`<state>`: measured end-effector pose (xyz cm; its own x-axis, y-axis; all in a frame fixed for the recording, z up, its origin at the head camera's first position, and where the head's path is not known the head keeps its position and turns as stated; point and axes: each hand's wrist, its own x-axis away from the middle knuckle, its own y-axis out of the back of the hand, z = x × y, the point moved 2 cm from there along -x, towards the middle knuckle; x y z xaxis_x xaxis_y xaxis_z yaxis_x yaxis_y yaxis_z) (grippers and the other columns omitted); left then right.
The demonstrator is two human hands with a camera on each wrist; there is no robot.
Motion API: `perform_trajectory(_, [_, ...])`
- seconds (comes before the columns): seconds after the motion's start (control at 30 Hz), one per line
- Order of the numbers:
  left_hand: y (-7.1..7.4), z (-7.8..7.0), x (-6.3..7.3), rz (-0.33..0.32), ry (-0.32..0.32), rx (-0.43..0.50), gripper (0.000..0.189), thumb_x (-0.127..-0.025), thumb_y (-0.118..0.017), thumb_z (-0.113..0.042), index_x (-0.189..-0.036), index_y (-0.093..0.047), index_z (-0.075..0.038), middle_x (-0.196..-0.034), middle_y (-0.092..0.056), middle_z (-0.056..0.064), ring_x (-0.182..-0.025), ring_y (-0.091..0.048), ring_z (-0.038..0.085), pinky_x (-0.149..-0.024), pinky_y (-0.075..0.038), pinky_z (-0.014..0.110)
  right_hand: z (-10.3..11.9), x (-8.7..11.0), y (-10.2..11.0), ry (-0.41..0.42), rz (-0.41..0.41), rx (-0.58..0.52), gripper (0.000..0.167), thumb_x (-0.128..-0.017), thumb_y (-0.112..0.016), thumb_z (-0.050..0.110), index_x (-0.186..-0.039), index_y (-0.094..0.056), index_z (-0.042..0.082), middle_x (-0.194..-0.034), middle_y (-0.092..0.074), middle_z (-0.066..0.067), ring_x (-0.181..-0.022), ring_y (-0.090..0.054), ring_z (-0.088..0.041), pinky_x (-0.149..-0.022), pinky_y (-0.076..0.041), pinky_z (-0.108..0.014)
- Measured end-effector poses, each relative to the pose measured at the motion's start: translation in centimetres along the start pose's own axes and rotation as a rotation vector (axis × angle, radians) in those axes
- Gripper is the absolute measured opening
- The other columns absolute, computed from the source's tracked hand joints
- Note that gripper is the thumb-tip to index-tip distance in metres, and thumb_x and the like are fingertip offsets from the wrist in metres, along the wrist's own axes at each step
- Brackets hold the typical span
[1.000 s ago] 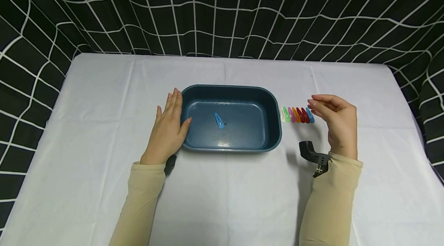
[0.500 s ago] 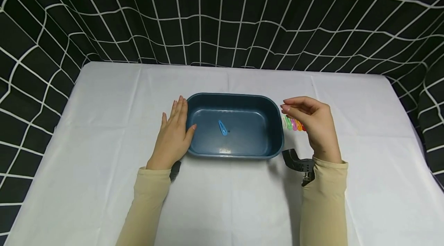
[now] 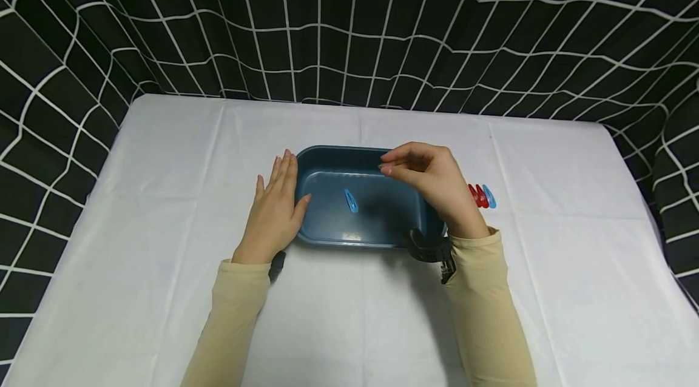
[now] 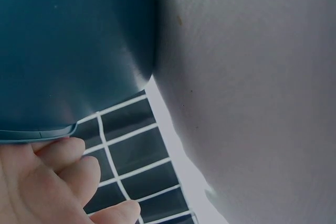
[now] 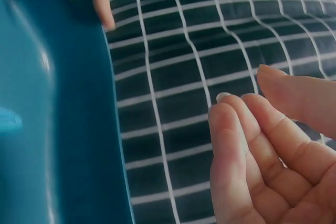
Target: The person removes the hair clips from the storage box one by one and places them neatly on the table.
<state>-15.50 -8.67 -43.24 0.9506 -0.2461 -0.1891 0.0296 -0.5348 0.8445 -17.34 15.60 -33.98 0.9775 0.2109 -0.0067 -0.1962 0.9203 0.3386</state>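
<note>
A blue snap hair clip (image 3: 351, 201) lies on the floor of the dark blue plastic basin (image 3: 327, 236). My left hand (image 3: 273, 211) rests against the basin's left rim with its fingers extended. My right hand (image 3: 428, 181) is over the basin's right part, fingers gently bent. In the right wrist view its thumb (image 5: 299, 95) stands apart from the fingers, and nothing shows between them. Right of the basin, two red hair clips (image 3: 478, 196) and a blue hair clip (image 3: 489, 196) lie side by side; the rest of that row is hidden behind my right hand.
A white cloth (image 3: 327, 314) covers the table under the basin. Black fabric with white netting (image 3: 349, 29) rises behind the table and along its sides. A black wrist mount (image 3: 428, 247) sticks out from my right sleeve, overlapping the basin's near right corner.
My right hand has moved left from the row of clips to above the basin, and now covers part of the row. My left hand stays at the rim. The head view has shifted slightly.
</note>
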Motion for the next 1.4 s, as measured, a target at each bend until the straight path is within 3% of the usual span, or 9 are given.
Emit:
perform_trajectory(0.33, [0.1, 0.0, 0.0, 0.015, 0.005, 0.007, 0.069, -0.097, -0.053, -0.026, -0.148, -0.018, 0.005, -0.155, -0.012, 0.015, -0.143, -0.011, 0.029, -0.107, -0.012, 0.061, 0.2, -1.8, -3.0, -0.006, 0.165, 0.031, 0.020, -0.084, -0.069, 0.006, -0.102, -0.068, -0.005, -0.090, -0.070, -0.011, -0.082, -0.067, -0.019, -0.078, -0.051, -0.028])
perform_trajectory(0.53, [0.2, 0.0, -0.1, 0.018, 0.007, 0.007, 0.070, -0.096, -0.053, -0.025, -0.148, -0.017, 0.004, -0.155, -0.011, 0.015, -0.143, -0.011, 0.029, -0.107, -0.012, 0.061, -1.1, -3.1, -3.2, -0.043, 0.242, 0.063, 0.018, -0.085, -0.067, 0.004, -0.099, -0.067, -0.007, -0.089, -0.069, -0.015, -0.086, -0.065, -0.031, -0.079, -0.052, -0.034])
perform_trajectory(0.77, [0.1, 0.1, -0.1, 0.011, 0.003, 0.009, 0.069, -0.096, -0.053, -0.025, -0.148, -0.019, 0.005, -0.155, -0.013, 0.015, -0.143, -0.011, 0.029, -0.107, -0.012, 0.061, -3.9, -5.1, -3.5, -0.107, 0.387, 0.148, 0.013, -0.084, -0.065, 0.000, -0.094, -0.067, -0.008, -0.083, -0.069, -0.009, -0.077, -0.063, -0.016, -0.072, -0.050, -0.029])
perform_trajectory(0.9, [0.0, 0.1, -0.1, 0.011, -0.001, 0.010, 0.069, -0.096, -0.053, -0.024, -0.147, -0.018, 0.005, -0.155, -0.013, 0.015, -0.143, -0.011, 0.029, -0.107, -0.012, 0.061, -5.2, -5.9, -4.0, -0.163, 0.428, 0.243, 0.009, -0.081, -0.067, -0.002, -0.090, -0.068, -0.005, -0.079, -0.070, -0.007, -0.075, -0.065, -0.014, -0.070, -0.051, -0.027])
perform_trajectory(1.07, [0.1, 0.0, -0.1, 0.013, 0.004, 0.019, 0.069, -0.096, -0.054, -0.023, -0.148, -0.018, 0.005, -0.155, -0.012, 0.015, -0.143, -0.010, 0.029, -0.107, -0.011, 0.061, -5.6, -6.2, -4.6, -0.202, 0.478, 0.281, 0.008, -0.080, -0.067, -0.005, -0.088, -0.068, -0.004, -0.080, -0.071, -0.008, -0.076, -0.068, -0.016, -0.068, -0.052, -0.028])
perform_trajectory(1.4, [0.1, -0.1, -0.1, 0.008, 0.006, 0.023, 0.068, -0.096, -0.054, -0.023, -0.147, -0.019, 0.005, -0.155, -0.013, 0.015, -0.143, -0.011, 0.029, -0.107, -0.012, 0.061, -6.7, -6.2, -4.9, -0.173, 0.472, 0.482, 0.008, -0.076, -0.076, 0.009, -0.076, -0.068, 0.005, -0.071, -0.066, 0.001, -0.065, -0.054, -0.011, -0.063, -0.045, -0.026])
